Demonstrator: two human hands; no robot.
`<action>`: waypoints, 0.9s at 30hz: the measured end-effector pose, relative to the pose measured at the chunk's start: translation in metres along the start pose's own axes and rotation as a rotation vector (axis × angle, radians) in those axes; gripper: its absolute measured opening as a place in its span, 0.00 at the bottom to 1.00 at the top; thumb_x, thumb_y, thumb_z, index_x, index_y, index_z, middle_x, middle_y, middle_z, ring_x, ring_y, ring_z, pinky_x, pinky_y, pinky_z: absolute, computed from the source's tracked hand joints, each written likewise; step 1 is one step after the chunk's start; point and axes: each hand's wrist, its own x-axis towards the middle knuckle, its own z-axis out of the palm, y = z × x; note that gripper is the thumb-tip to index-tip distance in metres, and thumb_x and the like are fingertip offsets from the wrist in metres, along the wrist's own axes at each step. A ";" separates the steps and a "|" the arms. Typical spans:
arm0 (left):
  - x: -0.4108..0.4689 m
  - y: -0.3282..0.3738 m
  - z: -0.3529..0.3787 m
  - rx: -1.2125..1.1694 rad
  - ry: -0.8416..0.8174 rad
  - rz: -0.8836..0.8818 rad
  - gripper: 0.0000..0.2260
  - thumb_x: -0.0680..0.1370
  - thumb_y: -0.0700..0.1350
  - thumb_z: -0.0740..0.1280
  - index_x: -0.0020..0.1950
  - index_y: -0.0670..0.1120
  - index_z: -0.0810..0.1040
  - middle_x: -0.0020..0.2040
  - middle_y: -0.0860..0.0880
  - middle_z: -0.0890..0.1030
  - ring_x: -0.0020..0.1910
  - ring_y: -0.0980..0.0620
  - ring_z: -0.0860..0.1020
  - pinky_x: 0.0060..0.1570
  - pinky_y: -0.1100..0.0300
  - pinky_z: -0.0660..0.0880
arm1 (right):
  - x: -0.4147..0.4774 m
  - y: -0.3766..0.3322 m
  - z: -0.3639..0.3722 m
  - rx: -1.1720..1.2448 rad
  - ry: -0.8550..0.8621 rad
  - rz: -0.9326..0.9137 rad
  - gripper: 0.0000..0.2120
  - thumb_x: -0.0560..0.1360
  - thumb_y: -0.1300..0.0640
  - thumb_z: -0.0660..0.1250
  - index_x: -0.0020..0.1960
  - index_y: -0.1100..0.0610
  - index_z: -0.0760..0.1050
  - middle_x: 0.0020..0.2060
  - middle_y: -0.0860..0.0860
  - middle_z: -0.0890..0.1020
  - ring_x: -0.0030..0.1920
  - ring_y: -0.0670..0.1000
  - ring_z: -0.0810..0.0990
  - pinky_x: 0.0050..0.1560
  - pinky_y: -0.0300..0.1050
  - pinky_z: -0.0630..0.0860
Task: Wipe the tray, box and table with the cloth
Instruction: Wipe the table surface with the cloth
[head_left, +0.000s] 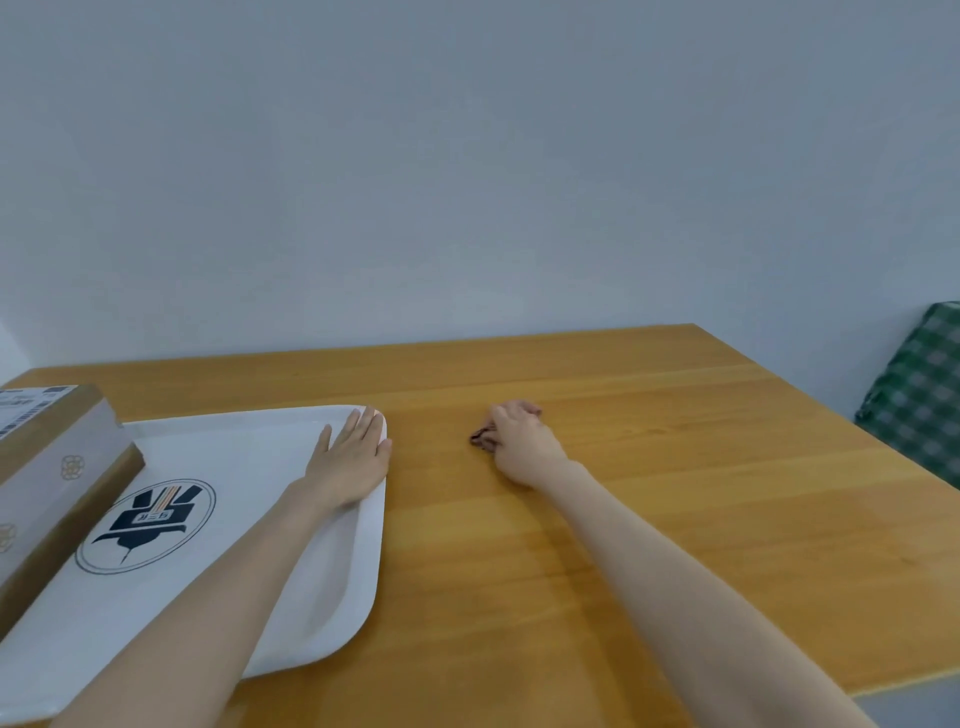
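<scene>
Three surfaces to wipe: the tray, the cardboard box and the wooden table. I judged that the table was the one in hand, because the cloth lay on it under the working hand.
Done so far: this could not be told. No wet streak, dust or stain showed on any of the three, so nothing proved that the tray or the box was finished.
Left to do: in my judgement most of the table at least, since the cloth was at only one spot of a wide top; perhaps the tray and the box too.
Cloth: small, dark and crumpled. It lay on the table to the right of the tray's far right corner, apart from the tray and nearer to the table's far edge than to its near edge.
Right hand: its fingers were curled over the cloth and pressed it on the wood; only a little cloth showed beside them.
Left hand: flat, palm down, with straight fingers on the tray's far right corner. It held nothing and seemed to steady the tray.
Tray as container: white and shallow, with a dark round logo printed inside, by the table's left edge. The box seemed to rest on its left side, though I could not tell for sure.
Box contents: hidden, as the box was closed.
Beyond the table's right edge: some green checked fabric.
</scene>
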 end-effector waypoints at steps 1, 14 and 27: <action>-0.003 -0.001 0.000 0.000 -0.005 0.002 0.24 0.83 0.48 0.41 0.78 0.45 0.41 0.78 0.51 0.40 0.77 0.55 0.39 0.75 0.51 0.38 | -0.001 -0.018 0.005 0.016 -0.012 -0.047 0.14 0.79 0.56 0.58 0.62 0.61 0.66 0.66 0.62 0.66 0.65 0.62 0.68 0.60 0.51 0.68; -0.023 0.006 -0.002 0.183 0.017 -0.069 0.24 0.83 0.51 0.39 0.78 0.46 0.43 0.79 0.52 0.43 0.77 0.55 0.40 0.75 0.47 0.38 | -0.034 -0.035 0.008 0.038 -0.044 -0.215 0.22 0.79 0.53 0.57 0.71 0.59 0.60 0.70 0.56 0.65 0.68 0.59 0.66 0.62 0.54 0.69; -0.024 0.007 0.002 0.174 0.031 -0.096 0.23 0.83 0.51 0.39 0.78 0.47 0.44 0.79 0.53 0.46 0.78 0.54 0.42 0.74 0.46 0.38 | -0.088 0.166 -0.069 0.049 0.077 0.279 0.13 0.78 0.58 0.55 0.62 0.53 0.66 0.64 0.55 0.73 0.56 0.60 0.76 0.50 0.54 0.76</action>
